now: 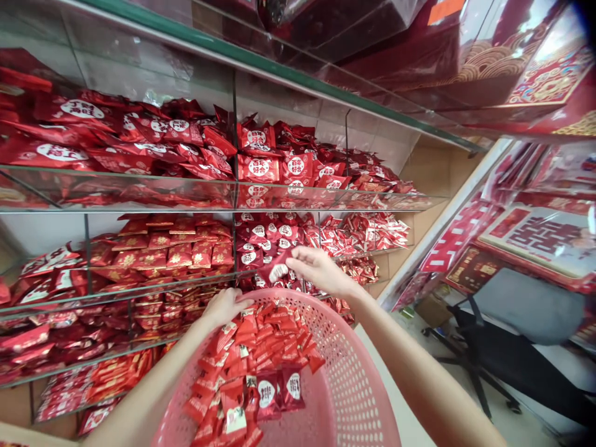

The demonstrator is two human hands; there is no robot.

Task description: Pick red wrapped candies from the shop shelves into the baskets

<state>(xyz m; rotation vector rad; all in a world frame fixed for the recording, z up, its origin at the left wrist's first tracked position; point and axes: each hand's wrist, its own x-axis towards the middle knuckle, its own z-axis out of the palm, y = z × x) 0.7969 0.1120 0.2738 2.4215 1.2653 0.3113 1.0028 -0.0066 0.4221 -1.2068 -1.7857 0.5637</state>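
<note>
My left hand (228, 307) grips the far left rim of a pink perforated plastic basket (367, 379). Above the basket's far rim, my right hand (319, 270) pinches a dark red candy packet (278, 270) with a white label. Inside the basket lie many small red candy packets (267, 332), heaped toward the left and back. Two dark red candy packets (267, 394) with white heart-shaped labels rest near the middle. Just behind my right hand, more dark red candy packets (261, 234) fill a shelf compartment.
Glass shelves with dividers hold piles of red packets (158, 127) and gold-printed packets (177, 251). A green glass shelf edge (288, 65) runs overhead, with large red boxes (419, 56) on top. On the right stand a black office chair (507, 347) and red decorations (549, 230).
</note>
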